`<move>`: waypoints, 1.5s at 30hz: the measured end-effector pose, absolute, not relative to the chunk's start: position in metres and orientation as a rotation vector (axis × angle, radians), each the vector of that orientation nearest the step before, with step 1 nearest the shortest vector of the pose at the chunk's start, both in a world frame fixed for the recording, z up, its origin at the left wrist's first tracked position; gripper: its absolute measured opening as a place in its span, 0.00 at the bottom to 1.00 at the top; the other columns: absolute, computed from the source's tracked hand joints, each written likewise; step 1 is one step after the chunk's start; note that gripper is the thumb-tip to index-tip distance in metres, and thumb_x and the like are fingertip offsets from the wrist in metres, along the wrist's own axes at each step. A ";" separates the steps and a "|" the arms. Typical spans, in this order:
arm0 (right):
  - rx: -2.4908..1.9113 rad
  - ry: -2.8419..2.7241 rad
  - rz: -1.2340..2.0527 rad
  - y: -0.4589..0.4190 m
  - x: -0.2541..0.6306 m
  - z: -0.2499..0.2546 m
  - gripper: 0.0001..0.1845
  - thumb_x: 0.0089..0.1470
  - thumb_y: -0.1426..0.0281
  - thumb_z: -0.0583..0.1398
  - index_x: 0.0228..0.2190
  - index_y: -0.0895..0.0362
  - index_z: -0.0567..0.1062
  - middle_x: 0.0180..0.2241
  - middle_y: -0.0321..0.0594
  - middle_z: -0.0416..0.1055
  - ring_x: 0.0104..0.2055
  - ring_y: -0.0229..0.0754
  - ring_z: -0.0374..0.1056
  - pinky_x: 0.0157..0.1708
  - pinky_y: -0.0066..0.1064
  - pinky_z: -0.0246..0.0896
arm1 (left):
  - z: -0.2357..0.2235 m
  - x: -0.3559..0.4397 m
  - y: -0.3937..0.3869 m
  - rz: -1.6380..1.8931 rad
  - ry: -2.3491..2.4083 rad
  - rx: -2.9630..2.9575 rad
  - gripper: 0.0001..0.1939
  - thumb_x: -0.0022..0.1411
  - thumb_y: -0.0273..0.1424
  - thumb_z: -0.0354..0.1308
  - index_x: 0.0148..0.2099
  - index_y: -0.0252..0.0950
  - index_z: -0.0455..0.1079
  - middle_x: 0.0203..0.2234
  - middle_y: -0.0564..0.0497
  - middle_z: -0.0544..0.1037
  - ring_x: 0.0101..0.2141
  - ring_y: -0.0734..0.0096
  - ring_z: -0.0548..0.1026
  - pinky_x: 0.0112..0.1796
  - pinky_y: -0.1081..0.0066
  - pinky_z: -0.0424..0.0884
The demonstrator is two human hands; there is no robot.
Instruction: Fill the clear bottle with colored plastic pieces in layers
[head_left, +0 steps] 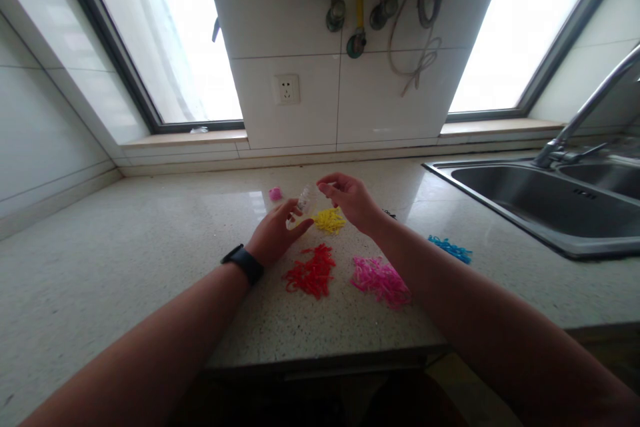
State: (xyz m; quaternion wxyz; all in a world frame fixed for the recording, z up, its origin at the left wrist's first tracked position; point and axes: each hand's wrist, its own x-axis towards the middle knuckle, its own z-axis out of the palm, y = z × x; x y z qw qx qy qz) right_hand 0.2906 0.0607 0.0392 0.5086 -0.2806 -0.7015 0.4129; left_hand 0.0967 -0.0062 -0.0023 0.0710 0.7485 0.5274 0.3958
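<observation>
My left hand (pixel 277 232) is wrapped round a small clear bottle (pixel 307 200), which it holds tilted above the counter. Close to the bottle's mouth, my right hand (pixel 351 199) has its thumb and fingertips pinched together; whatever is between them is too small to make out. Just below the bottle lies a pile of yellow rubber bands (pixel 329 220). Nearer to me are a red pile (pixel 313 272) and a pink pile (pixel 380 280) of similar bands, the pink one partly behind my right forearm. A small pink cap (pixel 275 193) sits beyond my left hand.
Blue bands (pixel 450 249) lie right of my right forearm, and some black ones (pixel 390 214) show behind it. A steel sink (pixel 505 213) with a faucet (pixel 565 140) is set into the speckled counter (pixel 165 233) at right. A wall socket (pixel 287 89) and pipes are ahead.
</observation>
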 end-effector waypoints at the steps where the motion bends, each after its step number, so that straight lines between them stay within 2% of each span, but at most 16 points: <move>1: -0.671 -1.685 0.999 0.061 0.290 0.039 0.18 0.50 0.56 0.64 0.36 0.57 0.77 0.22 0.32 0.65 0.22 0.32 0.56 0.22 0.27 0.52 | -0.003 0.097 -0.006 1.190 1.587 2.248 0.19 0.62 0.43 0.60 0.51 0.39 0.67 0.38 0.49 0.76 0.30 0.72 0.71 0.31 0.70 0.69; 6: -0.698 -1.691 0.937 0.066 0.294 0.041 0.17 0.54 0.56 0.61 0.36 0.57 0.77 0.23 0.33 0.66 0.22 0.33 0.57 0.22 0.27 0.53 | -0.004 0.096 -0.004 1.204 1.577 2.188 0.19 0.62 0.44 0.59 0.50 0.39 0.67 0.39 0.48 0.77 0.31 0.71 0.73 0.31 0.70 0.69; 9: -0.796 -1.796 0.777 0.073 0.303 0.042 0.17 0.57 0.58 0.59 0.38 0.58 0.77 0.26 0.36 0.69 0.24 0.34 0.59 0.25 0.28 0.56 | -0.004 0.094 -0.001 1.223 1.556 2.106 0.18 0.64 0.45 0.57 0.49 0.38 0.67 0.39 0.46 0.78 0.32 0.69 0.75 0.33 0.68 0.70; 14: -0.994 -2.372 0.238 0.084 0.325 0.039 0.12 0.56 0.65 0.60 0.39 0.57 0.79 0.36 0.43 0.77 0.36 0.42 0.70 0.39 0.33 0.61 | -0.008 0.090 0.005 1.280 1.517 1.990 0.21 0.64 0.44 0.56 0.53 0.38 0.66 0.43 0.44 0.78 0.39 0.65 0.77 0.41 0.63 0.73; 18: -1.165 -2.668 0.002 0.086 0.336 0.039 0.13 0.56 0.61 0.61 0.38 0.55 0.81 0.39 0.47 0.78 0.43 0.50 0.71 0.42 0.36 0.60 | -0.011 0.089 0.008 1.297 1.490 1.982 0.20 0.64 0.43 0.56 0.54 0.38 0.65 0.43 0.44 0.78 0.40 0.65 0.77 0.43 0.62 0.73; 22: -1.191 -2.730 0.004 0.085 0.339 0.041 0.15 0.55 0.58 0.61 0.38 0.54 0.82 0.38 0.48 0.78 0.43 0.51 0.72 0.41 0.37 0.61 | -0.012 0.088 0.009 1.300 1.460 1.918 0.21 0.64 0.42 0.57 0.55 0.37 0.64 0.43 0.44 0.76 0.39 0.66 0.77 0.42 0.63 0.73; 28: -1.187 -2.733 0.053 0.087 0.340 0.039 0.14 0.55 0.60 0.61 0.38 0.53 0.82 0.37 0.48 0.79 0.41 0.50 0.73 0.39 0.36 0.61 | -0.007 0.089 0.011 1.450 1.203 1.608 0.23 0.62 0.44 0.58 0.52 0.35 0.61 0.42 0.43 0.75 0.40 0.65 0.77 0.33 0.70 0.73; 33: -1.155 -2.754 0.037 0.084 0.340 0.040 0.13 0.55 0.61 0.60 0.38 0.52 0.83 0.38 0.47 0.79 0.41 0.49 0.73 0.39 0.36 0.62 | -0.003 0.092 0.008 1.498 1.058 1.512 0.24 0.62 0.44 0.59 0.53 0.36 0.60 0.43 0.43 0.75 0.42 0.64 0.77 0.37 0.67 0.75; 38: -1.121 -2.753 0.091 0.079 0.338 0.041 0.11 0.53 0.65 0.62 0.37 0.52 0.83 0.37 0.47 0.79 0.40 0.50 0.73 0.40 0.37 0.62 | -0.009 0.091 0.011 1.454 1.167 1.582 0.24 0.61 0.44 0.60 0.53 0.36 0.61 0.42 0.44 0.75 0.41 0.65 0.76 0.35 0.68 0.74; 45: -1.116 -2.760 0.165 0.082 0.336 0.040 0.11 0.50 0.65 0.65 0.37 0.52 0.82 0.35 0.44 0.79 0.39 0.47 0.73 0.40 0.36 0.62 | -0.013 0.089 0.011 1.349 1.350 1.794 0.23 0.62 0.42 0.60 0.55 0.37 0.64 0.42 0.45 0.76 0.38 0.68 0.76 0.37 0.67 0.74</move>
